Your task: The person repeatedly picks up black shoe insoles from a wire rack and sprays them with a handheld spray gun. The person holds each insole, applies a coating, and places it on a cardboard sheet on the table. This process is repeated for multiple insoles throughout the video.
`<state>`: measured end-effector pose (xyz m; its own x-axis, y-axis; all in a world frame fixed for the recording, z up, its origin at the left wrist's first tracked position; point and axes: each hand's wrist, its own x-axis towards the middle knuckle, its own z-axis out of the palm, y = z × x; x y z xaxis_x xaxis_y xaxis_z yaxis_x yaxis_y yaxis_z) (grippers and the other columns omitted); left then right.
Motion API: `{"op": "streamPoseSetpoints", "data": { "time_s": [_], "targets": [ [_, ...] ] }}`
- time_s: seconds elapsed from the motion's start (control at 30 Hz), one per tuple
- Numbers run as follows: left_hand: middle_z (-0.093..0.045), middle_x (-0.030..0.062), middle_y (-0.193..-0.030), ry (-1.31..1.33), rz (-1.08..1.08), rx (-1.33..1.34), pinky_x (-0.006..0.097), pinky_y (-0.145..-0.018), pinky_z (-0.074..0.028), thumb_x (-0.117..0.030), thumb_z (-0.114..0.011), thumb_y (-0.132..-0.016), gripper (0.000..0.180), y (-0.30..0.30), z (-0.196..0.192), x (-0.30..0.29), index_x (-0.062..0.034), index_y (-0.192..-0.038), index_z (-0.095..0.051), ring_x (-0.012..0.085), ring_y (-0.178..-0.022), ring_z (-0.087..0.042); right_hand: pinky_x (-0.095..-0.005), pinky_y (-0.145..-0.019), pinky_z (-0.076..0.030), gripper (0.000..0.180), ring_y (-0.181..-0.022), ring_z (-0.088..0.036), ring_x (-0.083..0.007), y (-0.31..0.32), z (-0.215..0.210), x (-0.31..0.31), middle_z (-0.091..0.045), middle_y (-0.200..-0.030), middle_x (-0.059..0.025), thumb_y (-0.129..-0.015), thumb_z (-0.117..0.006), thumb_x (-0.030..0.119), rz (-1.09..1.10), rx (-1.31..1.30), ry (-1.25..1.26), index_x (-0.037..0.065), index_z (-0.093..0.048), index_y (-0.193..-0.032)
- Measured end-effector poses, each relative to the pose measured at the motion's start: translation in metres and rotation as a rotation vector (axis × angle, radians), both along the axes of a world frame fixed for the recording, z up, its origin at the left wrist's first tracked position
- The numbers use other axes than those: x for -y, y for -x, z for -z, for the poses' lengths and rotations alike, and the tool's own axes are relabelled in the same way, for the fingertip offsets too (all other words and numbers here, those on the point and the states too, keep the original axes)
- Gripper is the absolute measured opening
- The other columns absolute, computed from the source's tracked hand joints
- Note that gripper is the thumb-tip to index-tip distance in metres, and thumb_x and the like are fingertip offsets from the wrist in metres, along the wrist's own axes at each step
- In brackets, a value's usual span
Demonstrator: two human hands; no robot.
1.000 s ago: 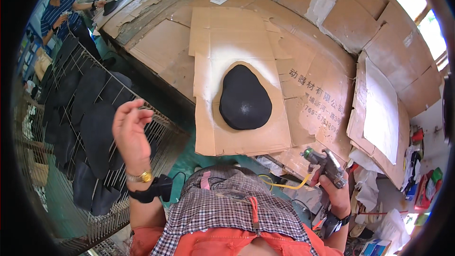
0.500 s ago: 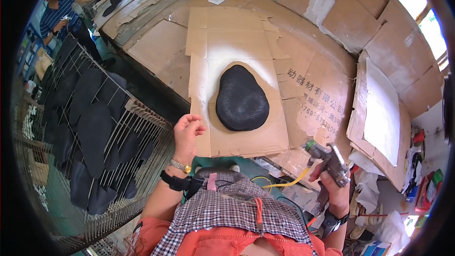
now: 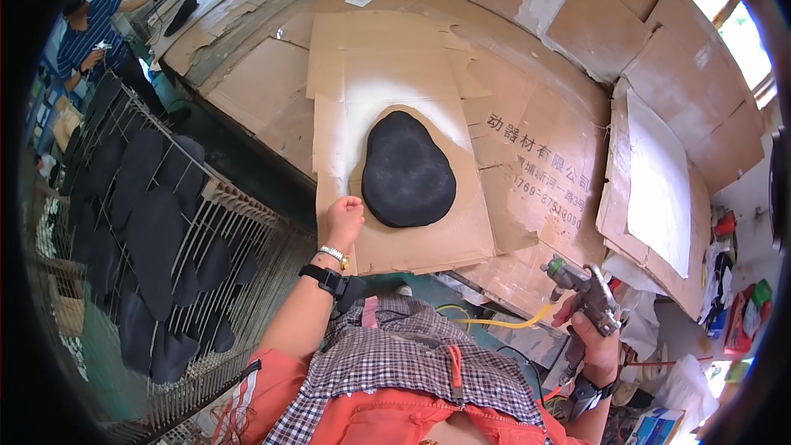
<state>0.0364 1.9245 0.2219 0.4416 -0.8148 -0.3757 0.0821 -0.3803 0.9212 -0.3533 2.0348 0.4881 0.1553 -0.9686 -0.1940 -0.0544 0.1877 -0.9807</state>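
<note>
A rounded black foam-like piece (image 3: pixel 409 166), narrower at its far end, lies flat on a cardboard sheet (image 3: pixel 395 251) in front of me. Pale dust-like marks cover its top. Close by its lower left edge is my left hand (image 3: pixel 346 218), fingers curled together; what they hold, if anything, is hidden. I cannot tell whether the fingertips touch the piece. At the right, held out beyond the cardboard's near edge, my right hand (image 3: pixel 592 338) grips a metal spray gun (image 3: pixel 595 301) with a green part at its front. A yellow hose (image 3: pixel 515 324) runs close to it.
A wire rack (image 3: pixel 222 235) on the left holds several black flat pieces (image 3: pixel 156 239). Cardboard panels (image 3: pixel 692 107) wall the bench at the back and right. At far left, another person (image 3: pixel 95 33) holds a dark piece. A plastic bag (image 3: pixel 684 391) lies low on the right.
My left hand has moved right toward the black piece, its fingers now more curled. The spray gun has shifted slightly down and right. The other person has lifted a dark piece.
</note>
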Motion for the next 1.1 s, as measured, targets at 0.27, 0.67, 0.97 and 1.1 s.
{"op": "streamPoseSetpoints", "data": {
  "time_s": [0.27, 0.67, 0.97, 1.1],
  "targets": [
    [-0.060, 0.0019, -0.079, -0.095, -0.138, -0.067, 0.024, -0.053, -0.045, -0.007, -0.058, -0.084, 0.015, -0.012, 0.001, -0.002, -0.0031, -0.097, -0.062, 0.0105, -0.059, -0.056, -0.0332, -0.072, -0.050, 0.068, -0.077, -0.063, -0.0205, 0.009, 0.004, -0.007, -0.064, -0.097, -0.0159, -0.074, -0.074, 0.013, 0.042, 0.050, -0.024, -0.004, -0.044, -0.132],
    [-0.062, 0.0023, -0.083, -0.092, -0.101, 0.021, 0.024, -0.056, -0.047, -0.007, -0.059, -0.084, 0.017, -0.012, 0.031, 0.011, -0.0026, -0.100, -0.063, 0.0113, -0.063, -0.058, -0.0311, -0.071, -0.050, 0.068, -0.073, -0.062, -0.0194, 0.032, -0.010, -0.019, -0.064, -0.091, -0.0156, -0.072, -0.075, 0.015, 0.036, -0.011, -0.069, -0.004, -0.046, -0.130],
    [-0.068, 0.0111, -0.085, -0.142, 0.054, 0.631, 0.039, -0.077, -0.052, -0.012, -0.063, -0.079, 0.026, 0.020, 0.048, 0.039, -0.0102, -0.105, -0.065, 0.0287, -0.084, -0.065, -0.0319, -0.070, -0.051, 0.066, -0.076, -0.062, -0.0200, 0.016, 0.013, 0.000, -0.063, -0.097, -0.0161, -0.076, -0.070, 0.011, 0.096, 0.047, 0.021, -0.003, -0.041, -0.134],
    [-0.068, 0.0085, -0.087, -0.200, 0.043, 0.773, 0.038, -0.078, -0.051, -0.014, -0.067, -0.078, 0.026, 0.028, 0.036, 0.044, -0.0091, -0.104, -0.064, 0.0275, -0.085, -0.065, -0.0317, -0.071, -0.051, 0.067, -0.075, -0.062, -0.0191, 0.023, 0.007, 0.000, -0.064, -0.093, -0.0143, -0.075, -0.072, 0.012, 0.008, 0.017, 0.026, -0.003, -0.042, -0.134]
  ]
}}
